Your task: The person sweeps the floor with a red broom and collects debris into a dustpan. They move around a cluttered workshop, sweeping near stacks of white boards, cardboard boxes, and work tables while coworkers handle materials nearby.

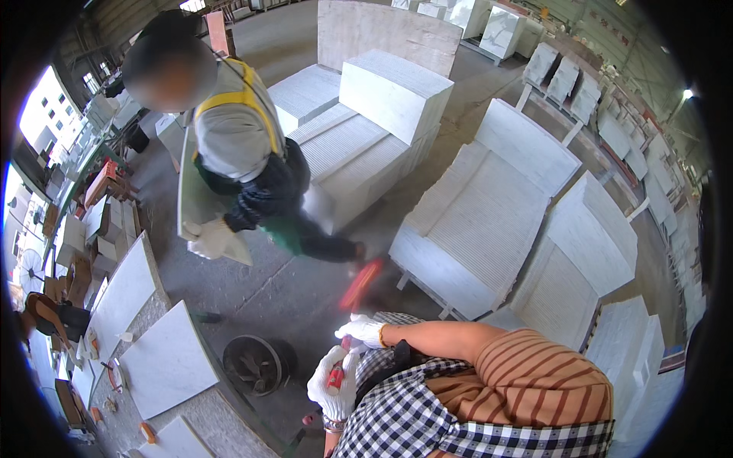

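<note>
My left hand (330,388), in a white knitted glove, is closed around a small red tube-like thing (336,374) with pale markings. Just above it is my right hand (362,330), also gloved in white, its fingers drawn together. Between the two hands shows a small pinkish end (347,342); whether it belongs to the red thing I cannot tell. Both hands are in front of my checked apron (405,404). Near them on the floor stands a round black bucket (256,365) with grey pieces inside.
A person (244,137) in a yellow harness walks at the left, carrying a flat slab (200,200). Stacked white stone slabs (397,95) and ribbed panels (481,214) stand ahead and right. White slabs (168,359) lie on a workbench at left with small tools.
</note>
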Action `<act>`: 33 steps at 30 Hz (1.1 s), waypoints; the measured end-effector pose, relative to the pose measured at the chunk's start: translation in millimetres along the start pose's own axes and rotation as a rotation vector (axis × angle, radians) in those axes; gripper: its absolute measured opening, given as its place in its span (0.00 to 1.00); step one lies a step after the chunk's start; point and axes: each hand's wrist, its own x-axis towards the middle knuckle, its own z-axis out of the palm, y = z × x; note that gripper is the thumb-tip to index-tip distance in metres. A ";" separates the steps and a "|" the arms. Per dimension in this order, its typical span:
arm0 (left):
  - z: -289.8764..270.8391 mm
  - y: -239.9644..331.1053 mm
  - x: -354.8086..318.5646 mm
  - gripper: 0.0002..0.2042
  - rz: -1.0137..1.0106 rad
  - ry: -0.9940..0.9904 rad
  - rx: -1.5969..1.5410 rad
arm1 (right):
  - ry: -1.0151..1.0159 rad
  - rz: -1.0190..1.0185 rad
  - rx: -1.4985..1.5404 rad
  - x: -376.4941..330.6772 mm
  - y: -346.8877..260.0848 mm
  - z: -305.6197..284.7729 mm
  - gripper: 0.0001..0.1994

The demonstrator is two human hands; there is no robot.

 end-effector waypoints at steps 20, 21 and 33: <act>247.5 -16.7 271.8 0.16 -0.163 -0.612 -0.273 | 0.443 -0.344 0.864 77.7 -195.0 -263.5 0.08; 268.1 -22.7 286.7 0.16 -0.142 -0.630 -0.249 | 0.433 -0.356 0.871 83.3 -201.8 -285.9 0.07; 164.0 -105.6 287.2 0.06 -0.469 -0.639 -0.174 | 0.134 0.129 -0.811 194.8 -174.1 -217.4 0.16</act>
